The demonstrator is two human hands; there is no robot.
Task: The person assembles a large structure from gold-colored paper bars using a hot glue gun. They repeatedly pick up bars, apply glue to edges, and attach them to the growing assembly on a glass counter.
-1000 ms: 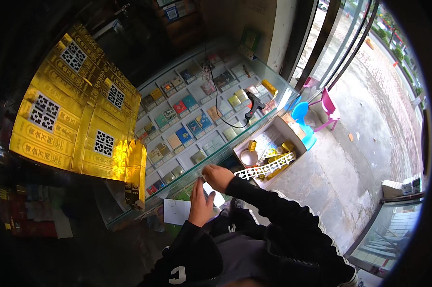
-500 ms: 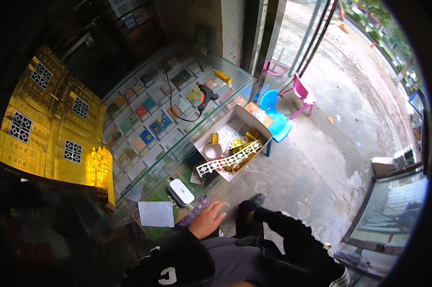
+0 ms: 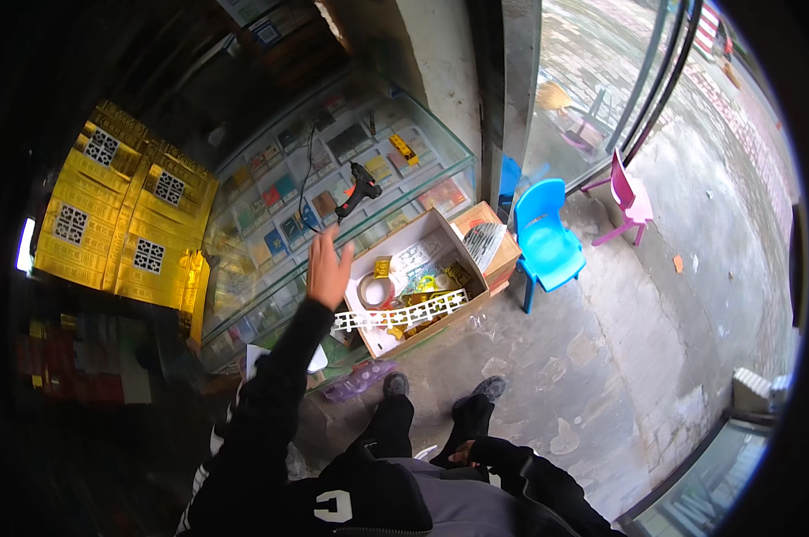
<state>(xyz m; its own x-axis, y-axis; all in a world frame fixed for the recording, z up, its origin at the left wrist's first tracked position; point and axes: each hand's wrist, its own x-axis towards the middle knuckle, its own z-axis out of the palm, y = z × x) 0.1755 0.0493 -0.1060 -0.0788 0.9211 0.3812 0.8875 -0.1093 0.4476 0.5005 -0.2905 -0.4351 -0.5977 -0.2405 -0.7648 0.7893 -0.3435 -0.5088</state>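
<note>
My left hand (image 3: 330, 274) is open, its fingers spread, over the near edge of the glass counter and beside the cardboard box (image 3: 479, 307). Just beyond the fingertips a black glue gun (image 3: 361, 190) with a cord lies on the glass. A white lattice strip (image 3: 404, 315) rests across the box's near side, one end sticking out towards my left wrist. Inside the box are a roll of tape (image 3: 375, 291), a small gold block (image 3: 382, 268) and gold and yellow scraps. Down by my thigh is my right hand (image 3: 463, 454), mostly behind its sleeve; its fingers are too small to read.
The glass counter (image 3: 279, 309) holds many small coloured packets. On its left stands a large gold panel (image 3: 109, 242) with black-and-white square patterns. A gold bar (image 3: 404, 149) lies towards the far end. Blue (image 3: 548, 234) and pink chairs (image 3: 633, 201) stand on the floor at right.
My left hand has moved up and forward from near my waist to the counter edge by the box. My right hand has come partly into sight. The view has shifted.
</note>
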